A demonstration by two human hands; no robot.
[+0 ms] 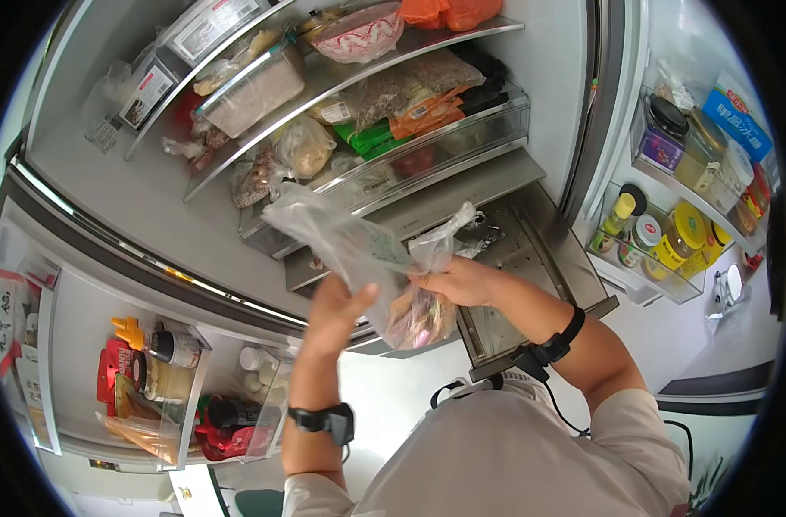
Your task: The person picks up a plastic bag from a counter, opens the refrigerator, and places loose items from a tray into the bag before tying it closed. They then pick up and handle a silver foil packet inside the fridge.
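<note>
In front of an open refrigerator, a clear plastic bag (348, 236) hangs between my hands, its loose end spread up and to the left. Reddish-brown food (422, 316) shows through the plastic at the bottom; its kind is unclear. My right hand (461, 281) pinches the gathered neck of the bag, and a twisted plastic end (448, 236) sticks up above the fingers. At the bag's left side is my left hand (341, 310), slightly blurred, thumb on the near side and fingers hidden behind the plastic. Below the bag, a drawer (522, 258) is pulled out, with crumpled foil (480, 236) inside.
Above are glass shelves (354, 84) with bagged food, a lidded container (257, 90) and a patterned bowl (361, 32). A transparent drawer (425, 158) sits beneath them. Open doors flank me, their racks holding jars (677, 229) on the right and bottles (173, 346) on the left.
</note>
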